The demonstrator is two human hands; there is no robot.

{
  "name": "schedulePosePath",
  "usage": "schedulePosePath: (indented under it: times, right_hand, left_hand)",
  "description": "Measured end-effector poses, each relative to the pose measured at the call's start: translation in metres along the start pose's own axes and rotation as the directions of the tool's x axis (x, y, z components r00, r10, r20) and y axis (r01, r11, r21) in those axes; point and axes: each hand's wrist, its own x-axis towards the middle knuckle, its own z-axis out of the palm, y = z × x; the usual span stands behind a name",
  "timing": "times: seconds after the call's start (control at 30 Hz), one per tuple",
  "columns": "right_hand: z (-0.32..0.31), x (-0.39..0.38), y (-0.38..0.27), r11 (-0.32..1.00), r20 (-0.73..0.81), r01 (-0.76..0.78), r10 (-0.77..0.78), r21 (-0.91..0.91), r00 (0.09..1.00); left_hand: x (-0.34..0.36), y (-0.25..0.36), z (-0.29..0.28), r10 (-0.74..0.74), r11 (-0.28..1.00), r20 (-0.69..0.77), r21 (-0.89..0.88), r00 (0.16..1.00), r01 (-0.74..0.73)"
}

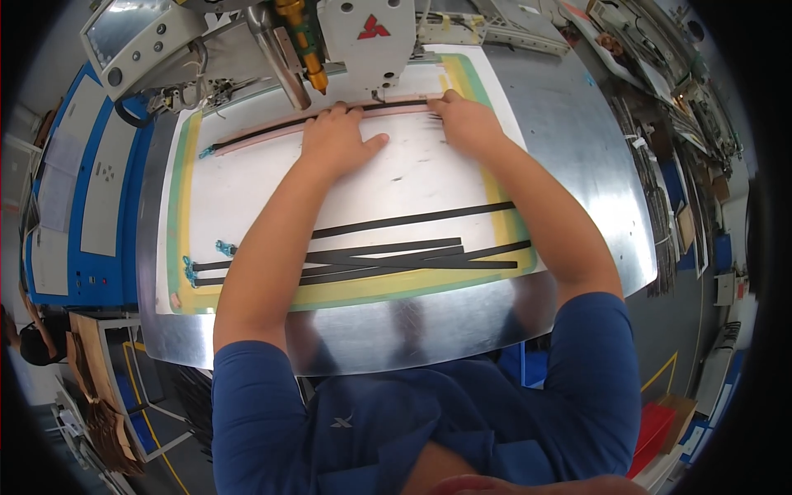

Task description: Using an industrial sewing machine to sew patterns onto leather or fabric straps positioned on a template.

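A black strip with a blue end piece [206, 151] lies along a pale pink band [247, 141] near the back of the white board [396, 173]. My left hand [338, 139] rests on this strip below the machine, fingers bent and apart, thumb out to the right. My right hand [462, 124] has its fingers closed on the strip's right end. Several loose black strips [412, 216], some with blue end pieces, lie crossed on the board's front part, partly hidden by my left forearm.
A machine head [371, 41] with a metal cylinder and brass nozzle hangs close over my hands. A control screen [115, 45] and blue cabinet [99, 214] are at left. The metal table [594, 206] borders the board. Another person [37, 338] is at far left; racks stand at right.
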Motion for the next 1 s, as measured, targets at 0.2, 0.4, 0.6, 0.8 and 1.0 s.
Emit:
schedulePosePath:
  times: [0.2,0.4,0.6,0.8,1.0]
  right_hand:
    - [-0.001,0.003,-0.017,0.999,-0.020,0.027,-0.027,0.017,0.999]
    - [-0.003,0.004,-0.018,0.994,-0.054,0.071,-0.066,0.082,0.996]
    - [0.003,0.002,-0.008,0.989,-0.083,0.111,-0.103,0.097,0.991]
    - [-0.003,-0.005,0.007,0.984,-0.104,0.079,-0.063,0.160,0.993]
    - [0.013,-0.007,0.023,0.971,-0.167,0.126,-0.092,0.205,0.982]
  left_hand:
    - [-0.003,0.007,0.008,0.085,0.996,-0.117,-0.027,0.990,-0.088]
    - [0.006,0.023,0.002,0.046,0.998,-0.063,-0.047,0.997,-0.049]
    - [0.015,0.040,0.007,0.109,0.993,-0.101,-0.029,0.989,-0.113]
    - [0.011,0.055,-0.008,0.083,0.996,-0.069,0.030,0.994,-0.081]
    - [0.014,0.069,-0.017,0.033,0.996,0.046,0.080,0.998,-0.037]
